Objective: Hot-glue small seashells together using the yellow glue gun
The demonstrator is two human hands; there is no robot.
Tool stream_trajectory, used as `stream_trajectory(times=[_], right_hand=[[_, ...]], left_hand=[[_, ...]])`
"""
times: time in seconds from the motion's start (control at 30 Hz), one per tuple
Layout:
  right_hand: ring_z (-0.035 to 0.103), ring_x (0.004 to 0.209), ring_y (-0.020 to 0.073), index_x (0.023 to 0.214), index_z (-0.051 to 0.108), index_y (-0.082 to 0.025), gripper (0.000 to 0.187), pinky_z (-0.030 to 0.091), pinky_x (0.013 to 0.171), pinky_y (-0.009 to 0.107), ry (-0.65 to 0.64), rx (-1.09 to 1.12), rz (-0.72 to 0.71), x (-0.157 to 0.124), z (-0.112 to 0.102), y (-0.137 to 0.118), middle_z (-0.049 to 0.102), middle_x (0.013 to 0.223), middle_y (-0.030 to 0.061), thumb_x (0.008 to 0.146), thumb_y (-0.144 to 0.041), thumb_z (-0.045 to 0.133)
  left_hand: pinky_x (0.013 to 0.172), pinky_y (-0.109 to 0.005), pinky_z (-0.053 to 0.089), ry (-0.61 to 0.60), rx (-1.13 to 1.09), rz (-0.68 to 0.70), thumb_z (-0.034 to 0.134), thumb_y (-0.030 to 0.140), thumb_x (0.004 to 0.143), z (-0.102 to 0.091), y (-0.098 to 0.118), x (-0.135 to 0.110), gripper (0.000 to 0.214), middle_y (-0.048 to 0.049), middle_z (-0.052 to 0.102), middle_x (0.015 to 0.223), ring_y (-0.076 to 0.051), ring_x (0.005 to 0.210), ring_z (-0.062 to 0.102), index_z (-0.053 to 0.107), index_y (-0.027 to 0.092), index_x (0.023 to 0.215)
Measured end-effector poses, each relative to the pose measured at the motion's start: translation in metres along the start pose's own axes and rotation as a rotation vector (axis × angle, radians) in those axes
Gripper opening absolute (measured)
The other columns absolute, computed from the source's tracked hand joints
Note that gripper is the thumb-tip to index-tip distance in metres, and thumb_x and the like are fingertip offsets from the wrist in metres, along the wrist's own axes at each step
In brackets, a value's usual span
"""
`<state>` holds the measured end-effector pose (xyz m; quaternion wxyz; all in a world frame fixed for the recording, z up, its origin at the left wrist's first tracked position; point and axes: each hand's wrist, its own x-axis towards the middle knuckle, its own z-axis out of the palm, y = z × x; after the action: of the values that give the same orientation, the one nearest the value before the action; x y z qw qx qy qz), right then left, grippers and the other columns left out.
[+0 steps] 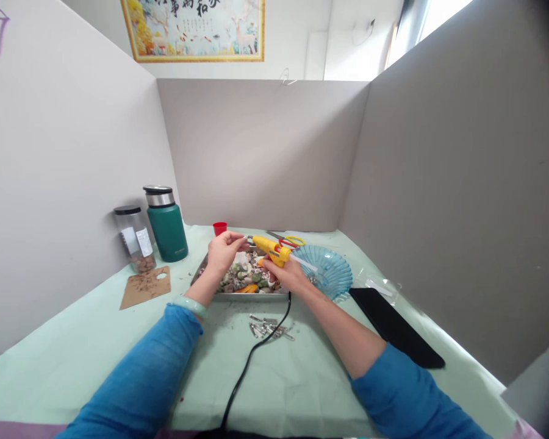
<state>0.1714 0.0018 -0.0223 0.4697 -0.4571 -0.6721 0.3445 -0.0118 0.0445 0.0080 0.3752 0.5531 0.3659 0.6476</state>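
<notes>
Above tray (251, 297), my R hand (281, 274) grips glue gun (269, 249), L hand (226, 250) pinches sth tiny (246, 238); clips (268, 329) in front look undone.

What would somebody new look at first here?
Probably the bright yellow glue gun, held in the right hand above a crowded metal tray. Next, perhaps the blue fluted dish to its right, or the green flask standing toward the back left.
</notes>
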Motion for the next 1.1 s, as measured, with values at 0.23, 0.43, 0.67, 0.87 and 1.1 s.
stream_trajectory(times=[0.23, 0.43, 0.67, 0.87, 1.1], right_hand=[[0.053, 0.044, 0.0103, 0.085, 0.064, -0.019, 0.013, 0.041, 0.046, 0.021, 0.010, 0.009, 0.006, 0.0001, 0.0011, 0.0007, 0.060, 0.057, -0.0026, 0.086, -0.031, 0.060], [0.053, 0.045, 0.0101, 0.087, 0.065, -0.019, 0.011, 0.041, 0.047, 0.020, -0.007, 0.018, 0.016, 0.0005, 0.0019, 0.0017, 0.059, 0.057, -0.0031, 0.086, -0.029, 0.061], [0.054, 0.045, 0.0107, 0.083, 0.064, -0.019, 0.013, 0.042, 0.047, 0.021, -0.005, -0.009, -0.015, -0.0001, 0.0005, 0.0019, 0.057, 0.055, -0.0034, 0.087, -0.030, 0.058], [0.054, 0.046, 0.0113, 0.088, 0.065, -0.019, 0.013, 0.042, 0.049, 0.021, 0.001, -0.028, 0.004, 0.0011, 0.0016, 0.0026, 0.057, 0.052, -0.0040, 0.086, -0.031, 0.061], [0.053, 0.045, 0.0107, 0.087, 0.065, -0.019, 0.011, 0.042, 0.048, 0.021, 0.011, -0.021, 0.018, -0.0008, 0.0007, -0.0012, 0.056, 0.052, -0.0044, 0.086, -0.029, 0.061]], left_hand=[[0.074, -0.035, 0.059, 0.004, 0.003, 0.001, 0.084, 0.033, 0.063, 0.0002, 0.0012, -0.0011, 0.032, -0.0050, 0.072, 0.068, -0.020, 0.067, 0.072, 0.067, 0.012, 0.080], [0.074, -0.034, 0.058, 0.030, 0.017, 0.004, 0.083, 0.032, 0.063, -0.0008, 0.0004, -0.0003, 0.029, -0.0049, 0.072, 0.068, -0.020, 0.067, 0.072, 0.068, 0.012, 0.078], [0.076, -0.034, 0.058, 0.026, 0.036, -0.007, 0.083, 0.033, 0.064, -0.0022, 0.0019, -0.0007, 0.029, -0.0061, 0.073, 0.071, -0.021, 0.070, 0.073, 0.072, 0.012, 0.081], [0.077, -0.035, 0.058, 0.025, 0.025, -0.015, 0.083, 0.034, 0.063, -0.0015, 0.0025, -0.0013, 0.031, -0.0063, 0.073, 0.071, -0.021, 0.070, 0.073, 0.071, 0.012, 0.080], [0.080, -0.037, 0.058, 0.021, 0.018, 0.000, 0.084, 0.035, 0.063, -0.0018, 0.0051, -0.0036, 0.031, -0.0057, 0.073, 0.071, -0.021, 0.072, 0.073, 0.070, 0.012, 0.080]])
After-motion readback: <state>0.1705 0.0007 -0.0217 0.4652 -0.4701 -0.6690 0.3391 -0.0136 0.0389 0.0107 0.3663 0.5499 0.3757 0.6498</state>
